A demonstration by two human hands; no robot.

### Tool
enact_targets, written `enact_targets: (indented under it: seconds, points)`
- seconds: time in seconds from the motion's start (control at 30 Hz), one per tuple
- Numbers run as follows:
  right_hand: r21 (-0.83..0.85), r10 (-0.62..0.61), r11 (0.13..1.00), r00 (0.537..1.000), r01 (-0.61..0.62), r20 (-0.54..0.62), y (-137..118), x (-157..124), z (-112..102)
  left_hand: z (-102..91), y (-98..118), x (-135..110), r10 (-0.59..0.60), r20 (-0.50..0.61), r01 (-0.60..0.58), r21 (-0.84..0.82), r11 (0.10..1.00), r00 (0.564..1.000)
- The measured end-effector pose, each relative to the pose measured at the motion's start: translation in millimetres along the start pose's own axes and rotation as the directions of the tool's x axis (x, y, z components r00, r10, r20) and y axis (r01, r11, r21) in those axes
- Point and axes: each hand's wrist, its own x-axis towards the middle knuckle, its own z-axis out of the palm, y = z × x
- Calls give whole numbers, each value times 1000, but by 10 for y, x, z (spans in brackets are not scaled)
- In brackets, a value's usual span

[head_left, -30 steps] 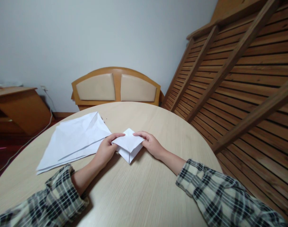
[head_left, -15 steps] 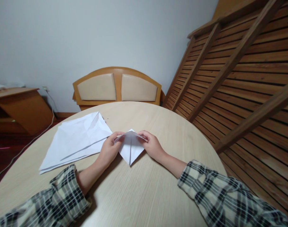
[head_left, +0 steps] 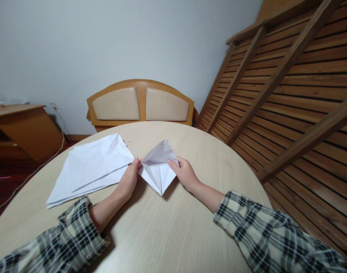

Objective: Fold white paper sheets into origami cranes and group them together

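Observation:
A small folded piece of white paper (head_left: 158,168) lies in the middle of the round pale wooden table (head_left: 173,227), its lower tip pointing toward me and its upper flap lifted up and back. My left hand (head_left: 129,178) pinches its left corner. My right hand (head_left: 185,172) grips its right corner with fingers closed on the edge. Both forearms in plaid sleeves rest on the table.
A stack of larger creased white sheets (head_left: 90,167) lies left of my left hand. A wooden chair with beige pads (head_left: 141,104) stands beyond the table. A slatted wooden frame (head_left: 290,87) leans at the right. A low wooden cabinet (head_left: 22,129) and a cable sit at the left.
The upper flap of the folded paper, pressed down a second ago, has been lifted and opened away from me. Both hands stayed at the paper's side corners.

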Motion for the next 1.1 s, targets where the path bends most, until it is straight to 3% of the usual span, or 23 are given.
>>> enact_targets:
  seconds: [0.1, 0.2, 0.4, 0.67, 0.9, 1.1]
  points:
    - [23, 26, 999, 1000, -26, -9, 33, 10, -4, -12, 62, -25, 71, 5, -71, 104, 992, 997]
    - [24, 45, 999, 999, -45, -13, 52, 13, -6, -4, 90, -33, 87, 56, -92, 82, 992, 995]
    - [50, 43, 998, 999, -44, 17, -20, -14, -2, 20, 85, -23, 57, 141, -57, -2, 998, 988]
    - [5, 33, 999, 996, -33, 85, -78, -45, 25, 24, 72, -35, -53, 154, 67, -89, 994, 987]
    - [-93, -93, 991, 995, 96, 46, -114, -39, 11, 19, 59, -34, -11, 107, 9, 17, 1000, 994]
    - [-5, -128, 992, 992, 128, 17, -145, -23, -23, 33, 96, -47, -7, 186, -10, 91, 996, 983]
